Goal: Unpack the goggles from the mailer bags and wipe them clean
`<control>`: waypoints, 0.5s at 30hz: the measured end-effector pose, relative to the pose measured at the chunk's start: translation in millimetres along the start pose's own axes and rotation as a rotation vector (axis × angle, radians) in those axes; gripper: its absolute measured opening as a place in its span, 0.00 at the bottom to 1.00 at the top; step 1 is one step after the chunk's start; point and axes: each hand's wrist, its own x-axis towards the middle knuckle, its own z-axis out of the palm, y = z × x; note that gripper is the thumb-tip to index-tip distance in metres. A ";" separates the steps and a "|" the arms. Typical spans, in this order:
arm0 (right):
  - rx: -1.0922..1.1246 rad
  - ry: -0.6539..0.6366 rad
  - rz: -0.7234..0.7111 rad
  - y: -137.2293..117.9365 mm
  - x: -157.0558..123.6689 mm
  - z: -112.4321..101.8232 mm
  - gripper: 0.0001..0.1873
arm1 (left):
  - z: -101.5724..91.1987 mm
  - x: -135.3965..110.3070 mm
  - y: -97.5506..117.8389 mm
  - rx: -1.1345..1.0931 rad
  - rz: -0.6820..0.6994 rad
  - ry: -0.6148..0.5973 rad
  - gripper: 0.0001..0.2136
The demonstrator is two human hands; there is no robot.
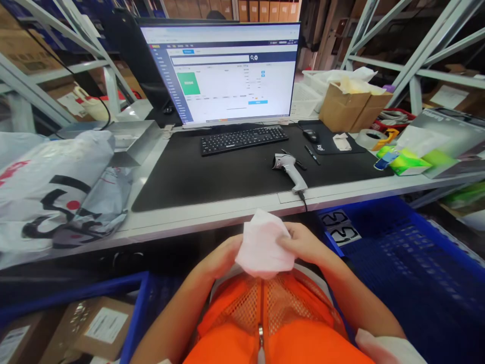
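In front of my orange mesh vest (235,308), a white tissue (265,245) is held up between my two hands. My right hand (301,242) pinches its right side, thumb lying over the front. On the other side, my left hand (225,255) is at the tissue's left edge, its fingertips hidden behind it. Beyond the hands, on the black desk mat (227,177), lies a grey barcode scanner (290,169) with its cable hanging over the desk's front edge.
A monitor (227,76), keyboard (244,139) and mouse (310,135) stand on the desk. White plastic parcels (56,187) lie at left. A green tissue pack (405,161) and cardboard box (343,108) are at right. Blue crates (142,303) flank me below; the left one holds boxes.
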 end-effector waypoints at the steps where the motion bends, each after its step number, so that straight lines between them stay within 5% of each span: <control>1: -0.058 -0.020 -0.004 -3.1 0.1 -3.7 0.14 | 0.4 3.7 0.6 0.022 -0.013 -0.017 0.29; 6: -0.093 0.037 -0.107 -10.1 1.7 -18.0 0.12 | 1.8 21.9 -6.1 0.280 -0.002 0.138 0.21; 10: -0.107 -0.129 -0.374 -8.0 7.8 -20.2 0.15 | -9.2 24.3 -11.2 0.306 -0.014 0.550 0.17; 15: -0.641 -0.177 -0.778 7.9 34.1 -7.4 0.15 | -43.6 11.9 -24.8 0.521 -0.060 0.871 0.20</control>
